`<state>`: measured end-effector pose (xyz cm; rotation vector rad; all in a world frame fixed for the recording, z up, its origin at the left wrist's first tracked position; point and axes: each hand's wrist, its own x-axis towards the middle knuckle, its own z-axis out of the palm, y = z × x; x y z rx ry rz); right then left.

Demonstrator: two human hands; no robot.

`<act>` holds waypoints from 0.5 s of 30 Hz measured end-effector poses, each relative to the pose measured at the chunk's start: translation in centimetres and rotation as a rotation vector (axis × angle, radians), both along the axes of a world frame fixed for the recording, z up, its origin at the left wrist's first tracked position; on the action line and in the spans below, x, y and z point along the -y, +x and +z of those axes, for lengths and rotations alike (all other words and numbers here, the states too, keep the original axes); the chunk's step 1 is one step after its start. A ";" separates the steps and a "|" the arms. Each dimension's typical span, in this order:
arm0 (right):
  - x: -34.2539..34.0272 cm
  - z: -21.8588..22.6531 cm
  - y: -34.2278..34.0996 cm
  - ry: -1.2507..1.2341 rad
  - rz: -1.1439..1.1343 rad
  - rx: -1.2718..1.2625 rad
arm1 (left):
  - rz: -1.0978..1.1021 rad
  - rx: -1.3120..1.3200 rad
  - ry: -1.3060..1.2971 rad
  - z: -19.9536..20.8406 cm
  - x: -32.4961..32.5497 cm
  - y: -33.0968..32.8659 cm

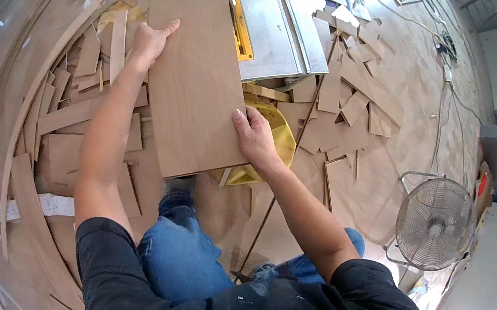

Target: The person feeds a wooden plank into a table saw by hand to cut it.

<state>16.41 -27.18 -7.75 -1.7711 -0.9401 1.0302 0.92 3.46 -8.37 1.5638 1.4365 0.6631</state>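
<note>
I see the brown board (195,91) covering the saw table's (270,26) left part and overhanging its near edge; the left hand (151,43) grips its left edge, the right hand (255,134) its right, presumably for balance.

Board (194,85) — far end beyond frame.

The left arm (103,140) stretches forward and slants inward, reaching farther out than the right arm (301,212). The left hand (149,43) points its thumb (171,28) rightward, its other fingertips hidden. The right hand (256,137) is nearer the body, thumb forward, fingers curled and partly hidden.
</note>
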 end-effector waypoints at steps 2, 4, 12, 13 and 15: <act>0.0 -0.3 0.2 -0.018 -0.008 0.075 | -0.081 0.097 -0.082 1.6 0.7 0.4; 0.3 -0.6 0.3 0.071 -0.037 0.044 | -0.203 0.187 -0.200 4.2 1.5 0.6; -2.2 -0.6 1.9 0.121 -0.019 -0.018 | -0.081 0.143 -0.087 1.8 -2.9 1.2; -2.3 -0.1 1.5 0.038 -0.013 -0.017 | 0.043 -0.059 0.004 0.0 -4.2 0.8; -2.3 -0.4 1.6 0.082 -0.036 -0.021 | -0.033 0.030 -0.048 0.1 -4.3 0.9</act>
